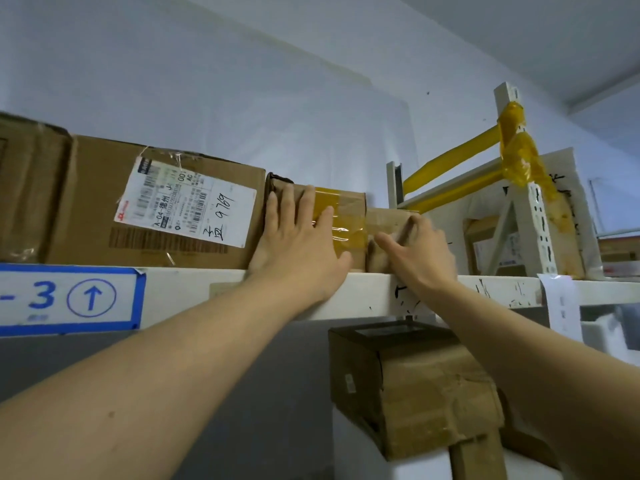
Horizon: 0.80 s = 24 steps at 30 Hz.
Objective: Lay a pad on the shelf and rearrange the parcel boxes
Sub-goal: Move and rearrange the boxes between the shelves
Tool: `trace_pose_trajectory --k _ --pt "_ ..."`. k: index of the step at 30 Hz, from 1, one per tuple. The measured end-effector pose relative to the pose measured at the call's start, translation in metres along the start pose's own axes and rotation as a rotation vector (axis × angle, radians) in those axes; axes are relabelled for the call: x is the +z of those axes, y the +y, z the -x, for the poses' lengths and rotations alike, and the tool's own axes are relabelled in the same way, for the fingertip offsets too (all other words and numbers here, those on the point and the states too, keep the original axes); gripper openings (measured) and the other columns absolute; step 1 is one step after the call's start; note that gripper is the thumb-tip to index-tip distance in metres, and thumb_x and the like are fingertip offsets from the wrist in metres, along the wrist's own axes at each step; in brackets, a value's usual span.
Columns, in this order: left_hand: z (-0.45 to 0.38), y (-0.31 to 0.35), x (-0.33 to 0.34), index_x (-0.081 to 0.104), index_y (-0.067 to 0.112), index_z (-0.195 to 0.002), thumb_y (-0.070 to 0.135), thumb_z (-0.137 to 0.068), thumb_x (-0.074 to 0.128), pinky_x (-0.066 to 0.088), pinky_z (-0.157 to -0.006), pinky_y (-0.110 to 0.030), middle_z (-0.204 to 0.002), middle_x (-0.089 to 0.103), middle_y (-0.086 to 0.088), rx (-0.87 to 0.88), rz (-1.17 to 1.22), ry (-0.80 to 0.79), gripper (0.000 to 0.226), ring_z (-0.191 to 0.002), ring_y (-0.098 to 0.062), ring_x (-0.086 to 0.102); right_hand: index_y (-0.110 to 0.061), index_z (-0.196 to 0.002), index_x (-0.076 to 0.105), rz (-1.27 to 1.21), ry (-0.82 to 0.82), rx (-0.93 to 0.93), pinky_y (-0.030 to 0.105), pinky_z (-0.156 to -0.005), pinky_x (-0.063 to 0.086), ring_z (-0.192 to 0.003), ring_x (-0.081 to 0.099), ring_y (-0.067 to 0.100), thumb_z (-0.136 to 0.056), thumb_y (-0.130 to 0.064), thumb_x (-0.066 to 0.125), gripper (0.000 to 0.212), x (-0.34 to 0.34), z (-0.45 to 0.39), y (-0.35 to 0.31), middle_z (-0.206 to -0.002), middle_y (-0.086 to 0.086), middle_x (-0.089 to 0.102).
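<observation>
On the white steel shelf (374,292), a big labelled carton (104,202) sits at 9 o'clock. The left hand (301,244) presses flat, fingers spread, on a glossy-taped box (346,220). The right hand (420,251) curls round a small plain box (384,220) touching it.

Boxes (156,202) side by side on shelf (374,292)
</observation>
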<state>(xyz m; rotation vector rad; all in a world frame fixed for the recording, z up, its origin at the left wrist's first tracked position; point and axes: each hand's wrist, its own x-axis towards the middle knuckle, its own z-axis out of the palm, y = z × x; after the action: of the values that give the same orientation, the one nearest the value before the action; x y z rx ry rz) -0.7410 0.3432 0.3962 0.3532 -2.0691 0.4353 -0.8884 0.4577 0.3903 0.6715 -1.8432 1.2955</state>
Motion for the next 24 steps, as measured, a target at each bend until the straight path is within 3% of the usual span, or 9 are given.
trace_pose_trajectory --k 2,4,7,11,16,21,24 --pt "0.001 0.0 -0.001 0.017 0.02 -0.158 0.052 -0.099 0.036 -0.012 -0.122 -0.051 -0.167 -0.009 -0.01 0.024 0.004 0.03 0.07 -0.151 -0.034 -0.018 -0.022 -0.14 0.044 -0.003 -0.001 -0.006 0.047 -0.09 0.056 -0.104 0.06 0.024 -0.089 -0.055 0.061 0.063 -0.002 0.003 0.002 -0.129 0.008 0.053" --pt "0.003 0.0 -0.002 0.025 0.019 -0.155 0.051 -0.099 0.036 -0.011 -0.122 -0.051 -0.167 -0.004 -0.01 0.049 0.002 0.056 0.066 -0.152 -0.034 -0.013 -0.019 -0.142 0.044 0.005 0.031 -0.001 0.049 -0.098 0.051 -0.115 0.055 0.026 -0.091 -0.052 0.06 0.062 -0.004 0.009 0.006 -0.138 0.01 0.048" --pt "0.006 -0.001 -0.001 0.033 0.016 -0.151 0.05 -0.1 0.037 -0.007 -0.123 -0.052 -0.165 0.006 -0.013 0.09 -0.012 0.097 0.061 -0.152 -0.035 -0.006 -0.02 -0.143 0.044 0.027 0.189 -0.028 0.049 -0.107 0.042 -0.128 0.045 0.025 -0.093 -0.051 0.058 0.06 -0.009 0.025 0.02 -0.144 0.008 0.043" --pt "0.016 0.002 -0.004 0.041 0.013 -0.145 0.042 -0.099 0.045 -0.001 -0.124 -0.05 -0.158 0.025 -0.015 0.138 -0.013 0.218 0.055 -0.15 -0.036 0.009 -0.015 -0.128 0.051 0.024 0.373 -0.062 0.046 -0.1 0.043 -0.114 0.048 0.024 -0.094 -0.044 0.056 0.045 -0.02 0.053 0.05 -0.125 0.007 0.051" --pt "0.05 0.022 0.015 0.064 0.011 -0.121 0.03 -0.089 0.059 0.017 -0.119 -0.047 -0.132 0.054 -0.014 0.305 0.184 0.435 0.037 -0.133 -0.036 0.038 -0.017 -0.107 0.048 -0.074 0.403 -0.073 0.04 -0.085 0.048 -0.094 0.049 0.018 -0.096 -0.034 0.055 0.021 -0.026 0.082 0.096 -0.104 0.001 0.047" --pt "0.094 0.041 0.066 0.068 0.015 -0.112 0.036 -0.087 0.054 0.029 -0.097 -0.034 -0.123 0.06 -0.009 0.518 0.254 0.297 0.035 -0.121 -0.027 0.045 -0.022 -0.099 0.048 -0.139 0.269 0.037 0.041 -0.083 0.051 -0.089 0.053 0.019 -0.098 -0.026 0.057 0.01 -0.02 0.092 0.153 -0.099 0.003 0.052" --pt "0.113 0.054 0.105 0.063 0.02 -0.115 0.046 -0.087 0.049 0.033 -0.094 -0.029 -0.121 0.054 0.002 0.332 0.354 0.08 0.04 -0.116 -0.018 0.046 -0.021 -0.106 0.049 -0.157 0.177 0.142 0.04 -0.091 0.049 -0.1 0.052 0.02 -0.097 -0.029 0.058 0.016 -0.018 0.086 0.183 -0.107 0.002 0.05"
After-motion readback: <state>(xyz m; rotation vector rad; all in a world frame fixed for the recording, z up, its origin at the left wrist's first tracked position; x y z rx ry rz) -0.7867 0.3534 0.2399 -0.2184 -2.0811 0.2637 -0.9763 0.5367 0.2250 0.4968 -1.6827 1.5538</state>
